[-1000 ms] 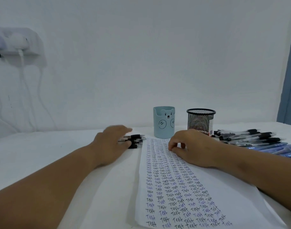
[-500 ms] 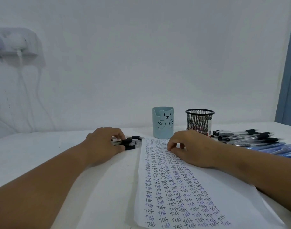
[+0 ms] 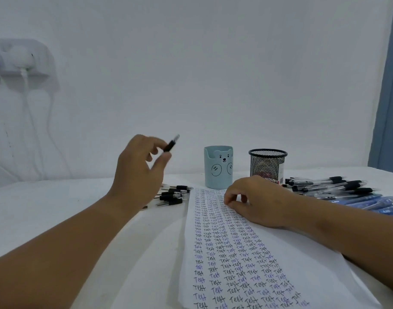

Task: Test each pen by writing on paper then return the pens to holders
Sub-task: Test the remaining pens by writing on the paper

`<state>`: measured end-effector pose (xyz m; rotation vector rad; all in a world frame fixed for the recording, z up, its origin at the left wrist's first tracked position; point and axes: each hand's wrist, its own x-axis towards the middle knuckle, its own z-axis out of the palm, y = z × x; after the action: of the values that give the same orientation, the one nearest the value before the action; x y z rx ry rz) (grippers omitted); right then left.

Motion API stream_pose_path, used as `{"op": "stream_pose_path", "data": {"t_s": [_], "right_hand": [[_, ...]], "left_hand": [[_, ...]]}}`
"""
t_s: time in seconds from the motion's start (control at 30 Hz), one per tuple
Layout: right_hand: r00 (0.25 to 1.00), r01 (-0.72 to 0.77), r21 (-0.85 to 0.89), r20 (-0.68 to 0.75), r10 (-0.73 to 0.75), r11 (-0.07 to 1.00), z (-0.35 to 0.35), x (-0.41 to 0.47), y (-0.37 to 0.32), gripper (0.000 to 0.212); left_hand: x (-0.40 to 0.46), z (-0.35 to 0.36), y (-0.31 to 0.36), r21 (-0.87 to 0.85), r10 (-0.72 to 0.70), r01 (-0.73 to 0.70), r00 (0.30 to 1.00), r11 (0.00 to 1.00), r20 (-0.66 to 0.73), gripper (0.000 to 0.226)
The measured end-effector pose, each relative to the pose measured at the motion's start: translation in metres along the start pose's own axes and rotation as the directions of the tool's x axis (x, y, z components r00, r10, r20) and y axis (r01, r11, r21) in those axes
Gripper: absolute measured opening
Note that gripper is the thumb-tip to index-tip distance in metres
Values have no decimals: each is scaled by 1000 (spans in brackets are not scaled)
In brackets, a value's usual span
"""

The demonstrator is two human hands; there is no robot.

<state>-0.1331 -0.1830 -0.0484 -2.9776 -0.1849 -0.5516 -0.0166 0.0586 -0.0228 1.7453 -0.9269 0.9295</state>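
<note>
Left hand (image 3: 138, 172), half a second ago down on small pen pile (image 3: 172, 196), now raised, pinching black-grip pen (image 3: 171, 143) in air. Right hand (image 3: 255, 200), fingers loosely curled, empty, rests on test-covered paper (image 3: 231, 253). Likely next: test pen or drop in bear holder (image 3: 218, 167).

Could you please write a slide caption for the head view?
Left hand lifts a black pen above the table; right hand rests on the test sheet.

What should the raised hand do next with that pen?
Probably carry the pen over to the paper to write a test word: the left hand pinches it above the table, while the right hand rests on the sheet.
</note>
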Motion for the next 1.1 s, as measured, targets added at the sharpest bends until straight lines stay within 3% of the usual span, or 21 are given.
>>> {"op": "stream_pose_path", "data": {"t_s": [0.1, 0.2, 0.3, 0.37, 0.5, 0.67, 0.8, 1.0, 1.1], "right_hand": [[992, -36, 76, -119, 45, 996, 1, -1, -1, 18], [958, -66, 374, -236, 164, 925, 2, 1, -7, 20], [942, -123, 746, -121, 314, 655, 1, 3, -15, 24], [923, -172, 864, -27, 384, 473, -4, 4, -17, 27], [900, -221, 960, 133, 414, 172, -12, 6, -16, 45], [911, -165, 981, 191, 366, -101, -22, 7, -16, 47], [923, -243, 959, 275, 269, -147, -22, 6, -18, 55], [941, -310, 922, 332, 63, -232, -25, 0, -15, 61], [945, -309, 917, 327, 28, -252, -25, -1, -16, 57]], "left_hand": [[2, 4, 14, -237, -220, 196, 973, 951, -77, 14], [0, 10, 26, -468, -486, 438, 874, 767, 21, 7], [-5, 15, 33, -560, -570, 601, 780, 570, 258, 7], [-10, 16, 35, -536, -537, 663, 744, 523, 397, 8], [-18, 19, 40, -371, -416, 652, 730, 662, 542, 14], [-25, 22, 36, -230, -292, 454, 812, 861, 506, 5], [-28, 26, 32, -223, -242, 365, 866, 904, 437, 7], [-32, 31, 33, -238, -200, 314, 892, 919, 405, 9], [-35, 33, 35, -231, -170, 270, 910, 935, 378, 11]]}}
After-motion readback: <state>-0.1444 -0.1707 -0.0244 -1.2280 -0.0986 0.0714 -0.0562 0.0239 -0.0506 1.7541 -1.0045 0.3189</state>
